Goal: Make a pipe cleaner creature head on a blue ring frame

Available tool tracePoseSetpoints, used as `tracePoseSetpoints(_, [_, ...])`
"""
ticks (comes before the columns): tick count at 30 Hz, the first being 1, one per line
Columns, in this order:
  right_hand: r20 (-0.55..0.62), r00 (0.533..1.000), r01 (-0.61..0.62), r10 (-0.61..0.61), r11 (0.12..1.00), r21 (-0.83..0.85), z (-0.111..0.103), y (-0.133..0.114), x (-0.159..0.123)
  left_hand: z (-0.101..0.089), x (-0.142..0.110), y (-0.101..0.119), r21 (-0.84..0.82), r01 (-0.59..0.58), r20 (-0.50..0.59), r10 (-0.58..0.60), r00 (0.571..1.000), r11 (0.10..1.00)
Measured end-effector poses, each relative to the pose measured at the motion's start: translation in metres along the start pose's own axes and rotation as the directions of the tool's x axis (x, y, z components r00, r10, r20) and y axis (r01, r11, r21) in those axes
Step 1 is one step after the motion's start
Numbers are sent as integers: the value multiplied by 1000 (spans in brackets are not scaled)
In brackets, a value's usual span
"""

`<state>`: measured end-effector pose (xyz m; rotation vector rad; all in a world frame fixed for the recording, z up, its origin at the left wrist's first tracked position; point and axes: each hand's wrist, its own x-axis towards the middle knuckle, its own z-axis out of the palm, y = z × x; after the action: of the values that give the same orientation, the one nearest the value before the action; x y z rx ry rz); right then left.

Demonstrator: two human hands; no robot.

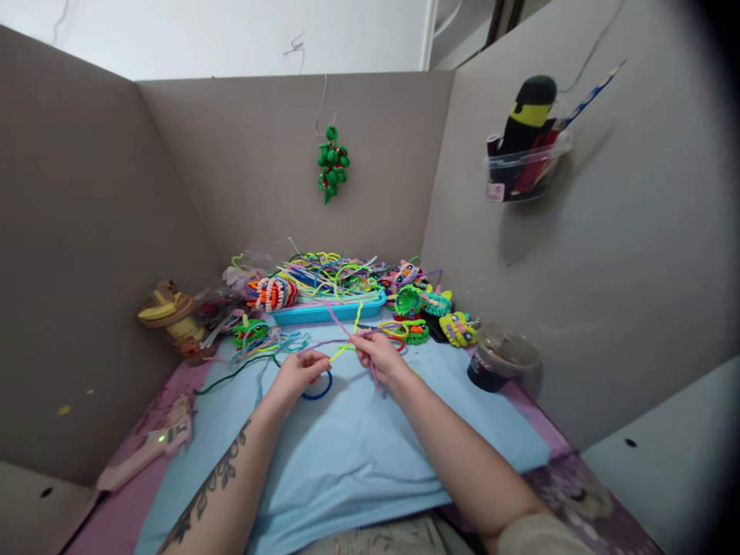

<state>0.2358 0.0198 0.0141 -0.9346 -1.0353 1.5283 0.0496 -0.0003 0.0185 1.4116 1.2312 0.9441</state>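
Observation:
Over the blue cloth (347,439), my left hand (299,376) pinches the near end of a yellow pipe cleaner (341,352). My right hand (378,357) is closed where this yellow one crosses a pink pipe cleaner (337,317) and a purple one; their ends stick out on both sides of its fingers. Just below my left hand lies a blue pipe cleaner loop (318,386). Loose green, teal and purple stems spread to the left of it. Behind my hands stands a light-blue tray (329,311) heaped with many-coloured pipe cleaners (341,270).
A pink glue gun (165,439) with a lit green light lies at left, near a lidded cup (179,324). Finished colourful pieces (459,329) flank the tray. A dark lidded tub (497,358) stands at right. Grey panels enclose three sides, with a hanging tool holder (527,166).

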Motion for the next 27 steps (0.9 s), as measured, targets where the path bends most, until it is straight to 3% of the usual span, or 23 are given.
tracePoseSetpoints(2, [-40, 999, 21, -22, 1000, -11, -1, 2, 3, 0, -1, 1, 30, -11, -7, 11, 1000, 999])
tracePoseSetpoints(6, [-193, 961, 171, -196, 976, -138, -8, 5, 9, -1, 1, -3, 62, 9, 7, -10, 1000, 998])
tracePoseSetpoints(12, [-273, 884, 261, -379, 886, -383, -13, 2, 9, 1, 5, -9, -92, 88, 39, -84, 996, 992])
tracePoseSetpoints(15, [-304, 884, 256, -356, 912, -322, -14, -2, 9, -4, 6, -7, -222, 137, 93, -119, 989, 965])
tracePoseSetpoints(17, [-322, 908, 232, -267, 962, -143, -14, -4, 10, -9, 6, -5, -340, 137, 132, -97, 987, 930])
tracePoseSetpoints(21, [-192, 977, 134, -93, 969, 209, -4, -2, 7, -11, 5, -4, -410, -5, 72, 38, 997, 912])
tracePoseSetpoints(24, [-34, 991, 136, -132, 978, 159, 12, 7, 0, 0, 2, -5, -399, -88, 147, 158, 976, 913])
tracePoseSetpoints(27, [94, 980, 170, -174, 984, 47, 29, 19, -9, 14, -1, -4, -512, -114, 226, 261, 939, 852])
